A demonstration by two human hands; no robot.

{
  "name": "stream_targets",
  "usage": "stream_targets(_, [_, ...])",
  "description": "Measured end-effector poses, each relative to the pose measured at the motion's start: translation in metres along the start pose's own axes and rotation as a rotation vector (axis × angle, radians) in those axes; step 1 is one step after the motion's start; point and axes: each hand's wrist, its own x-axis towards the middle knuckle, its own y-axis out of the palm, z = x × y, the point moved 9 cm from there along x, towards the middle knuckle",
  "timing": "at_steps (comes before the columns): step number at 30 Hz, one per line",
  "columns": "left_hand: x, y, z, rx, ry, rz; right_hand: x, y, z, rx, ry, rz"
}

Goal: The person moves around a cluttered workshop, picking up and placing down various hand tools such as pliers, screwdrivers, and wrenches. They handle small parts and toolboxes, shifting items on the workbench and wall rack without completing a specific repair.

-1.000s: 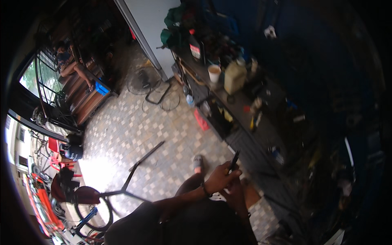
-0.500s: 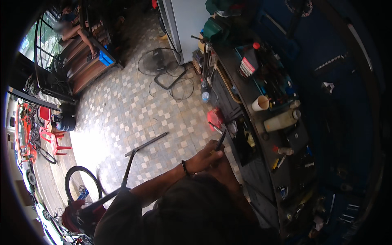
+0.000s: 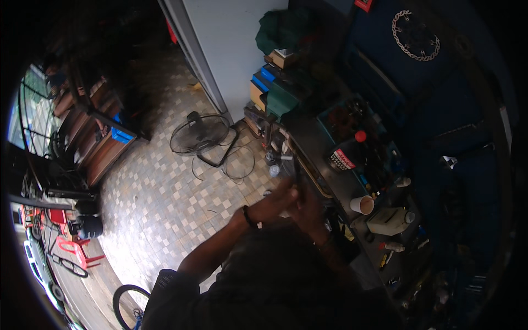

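My left hand (image 3: 281,199) and my right hand (image 3: 309,215) are together in front of me, both closed, with a dark band on the left wrist. Past the knuckles shows a slim dark shape (image 3: 295,171) with a pale short end near it. Blur and the fingers hide what it is, and which hand bears it I cannot tell. Right of my hands runs a dark workbench (image 3: 322,157). A white cup (image 3: 362,205) and a pale plastic container (image 3: 388,221) stand on it, beside a dark bottle with a red cap (image 3: 360,136).
A floor fan (image 3: 199,135) with loose cable (image 3: 239,165) lies on the tiled floor. Stairs (image 3: 93,143) with a blue box (image 3: 122,131) rise at far left, where a person sits. A red chair (image 3: 77,250) and a bicycle wheel (image 3: 124,305) are at left. A brake disc (image 3: 416,36) hangs on the wall.
The view has shifted, so the bench, fan and wheel sit lower in it. The long dark bar and frame by my left arm are out of view. My hands stay together, closed.
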Motion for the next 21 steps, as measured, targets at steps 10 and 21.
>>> stream_targets(10, [0.133,-0.333,0.122,-0.685,-0.253,-0.547,0.191,-0.061,0.030,-0.526,0.255,-0.075])
stream_targets(21, [0.135,-0.171,-0.078,0.431,0.397,-0.001,0.231,-0.047,0.043,-0.674,0.596,-0.119])
